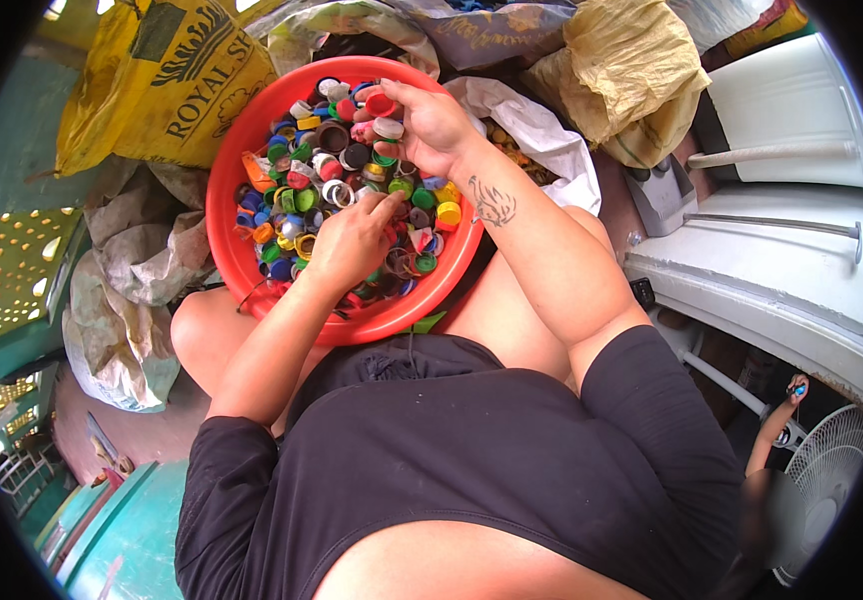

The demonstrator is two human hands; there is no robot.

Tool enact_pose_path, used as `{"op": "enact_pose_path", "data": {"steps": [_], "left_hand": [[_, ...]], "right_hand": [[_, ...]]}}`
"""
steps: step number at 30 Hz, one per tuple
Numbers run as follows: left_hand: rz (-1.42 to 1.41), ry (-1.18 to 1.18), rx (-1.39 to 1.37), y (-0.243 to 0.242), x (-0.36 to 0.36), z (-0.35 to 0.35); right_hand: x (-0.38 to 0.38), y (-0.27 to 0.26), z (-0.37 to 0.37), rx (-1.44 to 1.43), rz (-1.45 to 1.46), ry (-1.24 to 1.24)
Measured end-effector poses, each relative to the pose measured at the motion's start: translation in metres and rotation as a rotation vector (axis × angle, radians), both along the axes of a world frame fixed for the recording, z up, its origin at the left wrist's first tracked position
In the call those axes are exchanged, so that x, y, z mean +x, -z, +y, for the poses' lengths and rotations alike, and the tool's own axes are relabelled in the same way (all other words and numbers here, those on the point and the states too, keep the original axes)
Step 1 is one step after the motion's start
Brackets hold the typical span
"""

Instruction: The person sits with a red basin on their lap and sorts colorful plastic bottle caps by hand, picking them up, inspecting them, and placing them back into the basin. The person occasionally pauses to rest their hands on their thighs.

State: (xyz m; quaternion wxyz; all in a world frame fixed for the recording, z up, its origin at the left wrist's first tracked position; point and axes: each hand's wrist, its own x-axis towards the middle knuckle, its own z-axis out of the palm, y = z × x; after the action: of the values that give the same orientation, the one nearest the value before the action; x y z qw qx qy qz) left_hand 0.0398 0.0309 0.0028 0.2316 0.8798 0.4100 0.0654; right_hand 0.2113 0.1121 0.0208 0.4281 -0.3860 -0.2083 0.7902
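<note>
A red plastic basin [225, 247] full of bottle caps in many colours [304, 199] rests over the person's crossed legs. My right hand [420, 127], palm turned up above the basin's far right part, holds several plastic caps, among them a red cap [380, 105] and a whitish cap [387, 128]. Nearer the middle, my left hand [353, 240] reaches into the pile with its back to the camera. Its index and middle fingers touch caps near a green one; the other fingertips are hidden, so whether it grips a cap is unclear.
A yellow woven sack [169, 90] and crumpled sacks [120, 315] lie left. Beyond the basin are an open white sack [563, 154] and a tan sack [626, 75]. At right stand a grey dustpan [660, 199] and a fan [825, 480], with another person's hand [797, 388] nearby.
</note>
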Motion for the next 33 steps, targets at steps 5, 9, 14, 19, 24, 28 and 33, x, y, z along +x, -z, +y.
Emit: {"op": "enact_pose_path", "data": {"steps": [5,9,14,19,24,28,33], "left_hand": [[0.022,0.018,0.084,0.004,0.0,-0.001],[0.1,-0.053,0.041,-0.004,0.002,0.002],[0.101,-0.046,0.039,-0.003,0.0,0.004],[0.078,0.001,0.005,-0.005,-0.002,0.007],[0.101,0.021,-0.055,-0.009,-0.002,0.01],[0.129,0.036,-0.025,-0.01,0.001,0.01],[0.169,0.045,-0.015,-0.007,0.005,0.011]], "right_hand": [[0.0,-0.002,-0.002,0.0,-0.006,-0.01],[-0.001,-0.003,-0.002,-0.009,0.013,0.014],[-0.002,-0.002,-0.003,-0.007,0.007,0.009],[-0.002,0.003,-0.001,0.009,0.007,-0.006],[-0.003,0.004,-0.001,0.019,0.006,-0.023],[-0.004,0.004,-0.001,0.006,-0.001,-0.012],[-0.004,0.008,0.001,0.015,0.005,-0.032]]}}
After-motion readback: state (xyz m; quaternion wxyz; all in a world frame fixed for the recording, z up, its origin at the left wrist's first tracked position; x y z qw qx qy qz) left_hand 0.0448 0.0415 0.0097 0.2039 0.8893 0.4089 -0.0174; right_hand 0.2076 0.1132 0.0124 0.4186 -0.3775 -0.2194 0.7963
